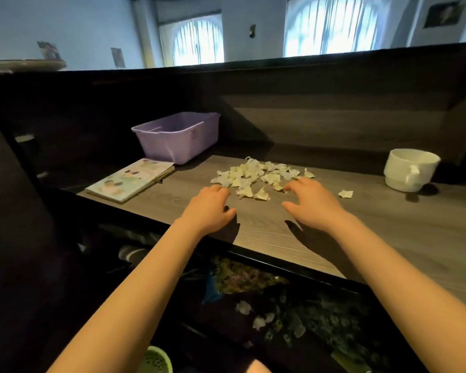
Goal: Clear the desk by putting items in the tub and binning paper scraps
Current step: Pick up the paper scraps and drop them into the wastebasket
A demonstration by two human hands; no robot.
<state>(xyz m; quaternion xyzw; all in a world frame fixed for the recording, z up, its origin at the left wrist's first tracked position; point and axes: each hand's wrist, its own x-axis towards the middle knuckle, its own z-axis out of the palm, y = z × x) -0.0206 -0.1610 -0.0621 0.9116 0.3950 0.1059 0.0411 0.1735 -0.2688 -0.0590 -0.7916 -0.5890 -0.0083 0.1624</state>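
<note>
**Scraps point(258, 175) heaped mid-desk point(374, 238)**

The left hand point(209, 208) and right hand point(311, 203) rest apart at the pile's near edge. Right fingers are spread, tips touching paper. Left fingers curl down, grip unclear. The tub point(178, 137) stands back left.

The left hand point(209, 208) curls its fingertips under its own knuckles at the near edge of the paper scraps point(256, 176), so whether it pinches any cannot be told. Left of centre, the tub point(178, 146) hides its inside behind its near wall. The mug point(410, 170) at right is smeared by blur. A green basket point(156, 359) is cut by the bottom edge. The wall picture point(441, 14) at upper right is too blurred to read.
</note>
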